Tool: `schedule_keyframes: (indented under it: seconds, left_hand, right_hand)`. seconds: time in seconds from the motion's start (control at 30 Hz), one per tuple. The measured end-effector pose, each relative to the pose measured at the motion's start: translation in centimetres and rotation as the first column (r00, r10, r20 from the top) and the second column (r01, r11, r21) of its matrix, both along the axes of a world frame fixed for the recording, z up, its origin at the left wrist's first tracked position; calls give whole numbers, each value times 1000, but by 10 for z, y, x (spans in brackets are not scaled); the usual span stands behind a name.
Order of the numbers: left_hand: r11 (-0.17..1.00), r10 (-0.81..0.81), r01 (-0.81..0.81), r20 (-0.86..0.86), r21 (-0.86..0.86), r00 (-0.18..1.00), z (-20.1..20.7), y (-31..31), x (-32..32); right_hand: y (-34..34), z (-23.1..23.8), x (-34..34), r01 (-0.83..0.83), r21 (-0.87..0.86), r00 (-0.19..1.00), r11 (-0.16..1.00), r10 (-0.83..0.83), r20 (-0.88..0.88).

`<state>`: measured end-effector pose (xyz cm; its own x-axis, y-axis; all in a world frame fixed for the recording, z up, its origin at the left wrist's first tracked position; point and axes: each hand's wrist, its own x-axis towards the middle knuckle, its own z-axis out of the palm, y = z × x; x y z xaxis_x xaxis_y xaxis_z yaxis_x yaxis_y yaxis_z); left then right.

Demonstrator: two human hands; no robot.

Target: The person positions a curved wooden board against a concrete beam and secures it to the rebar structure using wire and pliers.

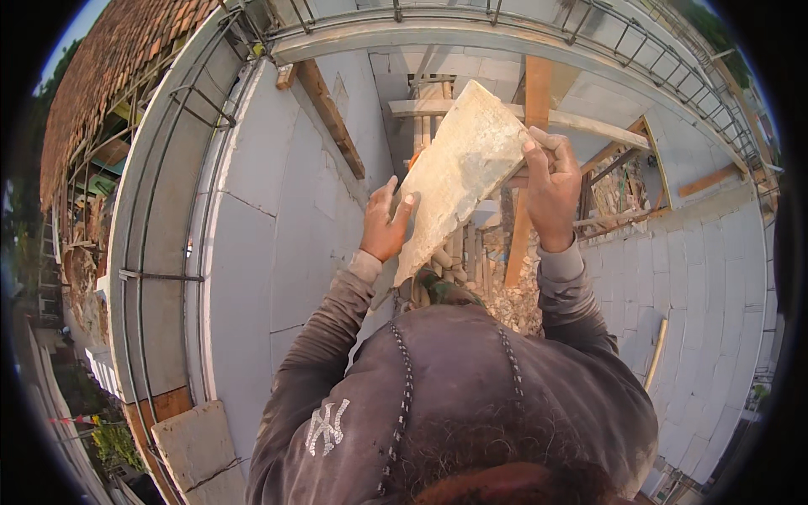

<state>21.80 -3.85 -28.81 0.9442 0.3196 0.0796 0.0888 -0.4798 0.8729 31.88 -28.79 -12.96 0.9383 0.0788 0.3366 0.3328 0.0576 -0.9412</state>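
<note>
In front of my chest a pale, roughly four-sided board [465, 160] with a ragged edge and grey crusty patches is held up at a slant. My right hand [553, 187] grips its upper right edge, thumb on the face and fingers partly hidden behind. At the opposite edge, my left hand [387, 220] holds the board between the thumb and the fingers. The board's lower tip points down toward my body. Whether it is wood or another sheet material, I cannot tell.
Light grey block walls [252, 227] stand on both sides. Steel reinforcing bars [143, 252] run along the wall tops. Wooden beams [539, 93] cross the space ahead, above rubble [528, 290] far below. A slab [195, 444] leans at the lower left.
</note>
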Motion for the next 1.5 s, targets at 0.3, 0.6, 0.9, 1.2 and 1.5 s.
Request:
schedule_keyframes:
  seconds: [0.3, 0.6, 0.9, 1.2, 1.5]
  left_hand:
    - [907, -297, 179, 278, 381, 914, 44, -122, 12]
    - [761, -559, 496, 37, 418, 828, 43, -112, 62]
    - [603, -713, 751, -241, 269, 658, 15, -114, 89]
    - [781, -598, 593, -41, 196, 800, -10, -88, 116]
    - [934, -257, 275, -106, 228, 960, -42, -12, 140]
  right_hand:
    - [-11, -39, -32, 219, -98, 976, 971, -217, 26]
    - [-56, -50, -20, 299, -135, 938, 945, -317, -139]
    - [-90, -79, -19, 248, -277, 839, 928, -349, -417]
    - [-68, -89, 50, 50, -248, 883, 968, -159, -441]
    - [22, -139, 144, -333, -99, 827, 938, 241, -508]
